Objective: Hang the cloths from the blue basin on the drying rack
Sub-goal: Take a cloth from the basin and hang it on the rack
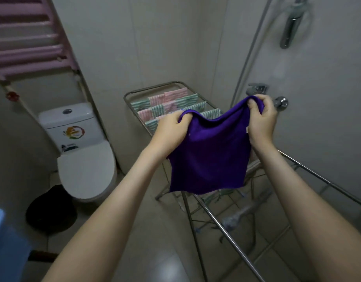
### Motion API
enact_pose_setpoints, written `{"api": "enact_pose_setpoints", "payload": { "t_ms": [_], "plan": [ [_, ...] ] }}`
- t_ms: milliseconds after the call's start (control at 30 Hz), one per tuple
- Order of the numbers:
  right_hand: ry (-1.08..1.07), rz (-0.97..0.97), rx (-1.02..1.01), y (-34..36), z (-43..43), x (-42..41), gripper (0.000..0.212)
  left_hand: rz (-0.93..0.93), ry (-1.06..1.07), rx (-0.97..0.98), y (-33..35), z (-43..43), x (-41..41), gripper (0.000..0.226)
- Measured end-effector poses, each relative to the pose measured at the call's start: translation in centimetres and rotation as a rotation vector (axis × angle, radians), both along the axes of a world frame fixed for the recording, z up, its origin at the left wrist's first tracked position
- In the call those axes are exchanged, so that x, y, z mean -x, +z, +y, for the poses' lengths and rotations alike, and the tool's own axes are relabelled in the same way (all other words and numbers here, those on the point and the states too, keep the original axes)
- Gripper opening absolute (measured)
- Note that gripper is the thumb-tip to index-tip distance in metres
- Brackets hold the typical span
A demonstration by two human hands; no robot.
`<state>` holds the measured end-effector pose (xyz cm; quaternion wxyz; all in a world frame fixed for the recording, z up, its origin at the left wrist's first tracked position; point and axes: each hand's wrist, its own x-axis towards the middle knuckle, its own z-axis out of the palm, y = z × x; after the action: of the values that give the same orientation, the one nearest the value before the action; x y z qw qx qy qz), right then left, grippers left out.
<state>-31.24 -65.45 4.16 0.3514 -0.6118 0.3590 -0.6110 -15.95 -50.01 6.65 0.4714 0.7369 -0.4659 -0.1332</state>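
Left hand (171, 127) and right hand (261, 117) each pinch a top corner of the purple cloth (210, 157) at centre frame; it is best pulled taut before draping over the drying rack (236, 247).

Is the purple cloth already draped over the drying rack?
No: the left hand and right hand grip the purple cloth by its top edge, and it hangs from them, not from the drying rack.
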Motion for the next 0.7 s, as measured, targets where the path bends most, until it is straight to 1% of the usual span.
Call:
{"api": "enact_pose_setpoints", "payload": {
  "t_ms": [100, 200, 333, 500, 600, 700],
  "plan": [
    [-0.067, 0.019, -0.016, -0.3, -0.8, 2.9, 0.007, 0.068, -0.101, -0.018, -0.5, -1.6, 1.9, 0.031],
    [-0.124, 0.053, -0.046, -0.8, -1.7, 5.4, 0.005, 0.04, -0.186, -0.056, -0.8, -3.0, 4.1, 0.031],
    [-0.18, 0.098, -0.071, -2.1, -3.1, 9.3, 0.006, 0.058, -0.264, -0.086, -1.7, -4.8, 7.4, 0.031],
    [-0.209, 0.127, -0.095, -4.1, -4.9, 15.1, 0.002, 0.054, -0.317, -0.123, -3.0, -6.8, 12.9, 0.029],
    [-0.209, 0.138, -0.099, -4.7, -5.9, 18.2, 0.002, 0.07, -0.322, -0.157, -3.6, -7.6, 16.0, 0.026],
    [-0.191, 0.155, -0.128, -5.7, -6.8, 20.8, 0.002, 0.044, -0.304, -0.191, -4.1, -8.4, 18.7, 0.028]
  ]
}}
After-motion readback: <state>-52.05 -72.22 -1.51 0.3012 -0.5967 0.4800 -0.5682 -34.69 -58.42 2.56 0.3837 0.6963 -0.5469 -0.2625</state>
